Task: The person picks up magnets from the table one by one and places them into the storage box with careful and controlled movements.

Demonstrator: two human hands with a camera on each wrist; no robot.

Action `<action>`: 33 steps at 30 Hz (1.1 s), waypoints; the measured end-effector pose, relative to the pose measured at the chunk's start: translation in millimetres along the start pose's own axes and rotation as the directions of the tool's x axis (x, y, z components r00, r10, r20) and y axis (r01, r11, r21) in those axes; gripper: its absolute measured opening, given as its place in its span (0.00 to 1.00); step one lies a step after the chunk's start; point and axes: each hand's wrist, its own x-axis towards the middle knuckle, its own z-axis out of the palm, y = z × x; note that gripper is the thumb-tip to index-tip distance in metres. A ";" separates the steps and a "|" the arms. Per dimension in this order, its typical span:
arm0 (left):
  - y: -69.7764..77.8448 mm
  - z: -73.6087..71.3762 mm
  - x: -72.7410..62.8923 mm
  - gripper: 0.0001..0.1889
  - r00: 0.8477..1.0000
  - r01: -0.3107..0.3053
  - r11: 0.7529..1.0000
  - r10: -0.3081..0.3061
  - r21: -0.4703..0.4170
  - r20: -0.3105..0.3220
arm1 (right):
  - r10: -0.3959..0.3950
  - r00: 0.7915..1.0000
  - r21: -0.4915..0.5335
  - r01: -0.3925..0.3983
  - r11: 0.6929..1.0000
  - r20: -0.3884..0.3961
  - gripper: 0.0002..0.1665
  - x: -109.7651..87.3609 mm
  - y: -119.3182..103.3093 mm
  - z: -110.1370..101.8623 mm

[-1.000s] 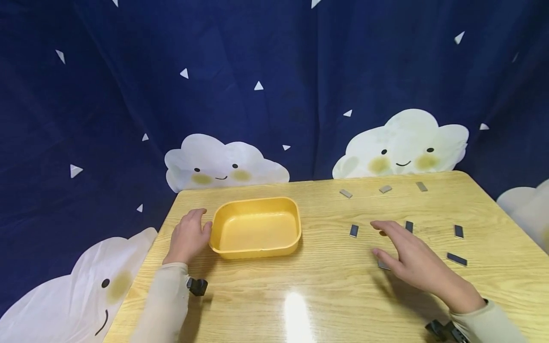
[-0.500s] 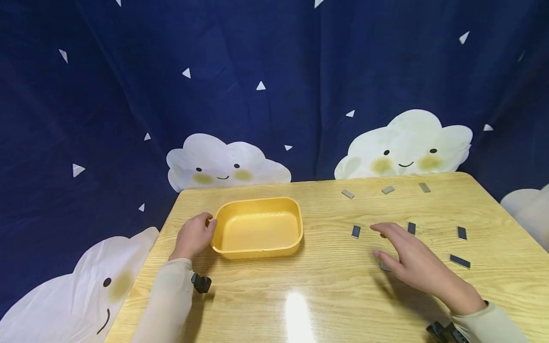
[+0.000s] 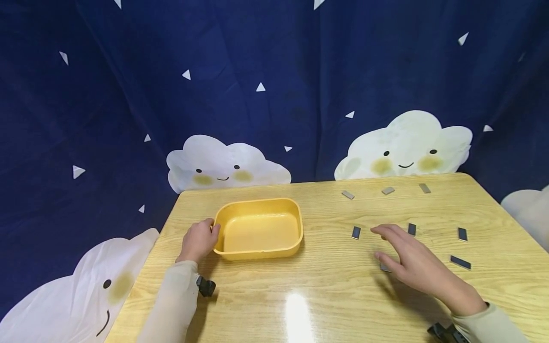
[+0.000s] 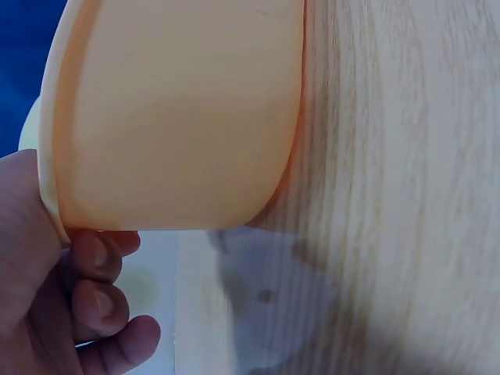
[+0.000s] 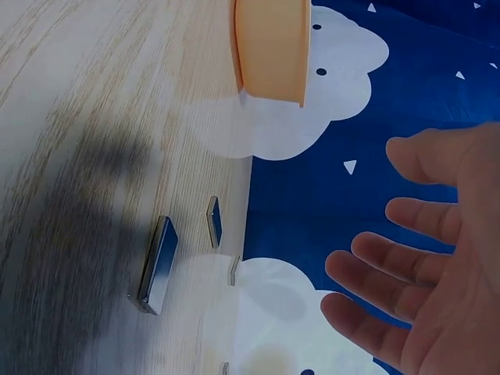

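On the left side of the table stands a yellow plastic tub (image 3: 259, 233), with nothing inside it. My left hand (image 3: 199, 241) grips its left rim; in the left wrist view the thumb lies over the rim and the curled fingers (image 4: 100, 308) are on the outer side. Over on the right, my right hand (image 3: 413, 261) hovers with spread fingers and holds nothing. Below its thumb lies a small flat rectangular block (image 3: 384, 267), partly hidden. Another dark block (image 3: 356, 232) lies beyond the fingertips; the right wrist view shows a block (image 5: 158, 266) with shiny metallic edges.
More dark blocks lie near the right hand, one behind it (image 3: 411, 229) and two to its right (image 3: 462, 234). Three greyish blocks, one in the middle (image 3: 388, 190), lie along the back edge. A blue curtain (image 3: 240, 109) with clouds hangs behind the wooden table (image 3: 253, 300).
My left hand has moved right and slightly nearer, from beside the tub onto its left rim, and taken hold. The right hand has stayed nearly still above the blocks.
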 end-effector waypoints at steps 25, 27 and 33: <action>5.5 3.5 -2.8 0.12 1.000 -0.024 0.996 0.024 -0.080 0.002 | 0.003 1.000 -0.014 -0.004 1.000 -0.004 0.29 -3.5 3.8 -0.2; 7.5 4.2 -2.6 0.12 0.999 -0.032 0.995 0.032 -0.092 0.004 | 0.000 1.000 -0.018 0.000 1.000 -0.012 0.29 -3.9 4.1 -0.5; 13.4 6.3 -3.1 0.12 0.999 -0.037 0.995 0.038 -0.097 0.009 | -0.003 1.000 -0.023 0.002 1.000 -0.022 0.28 -4.9 4.5 -1.5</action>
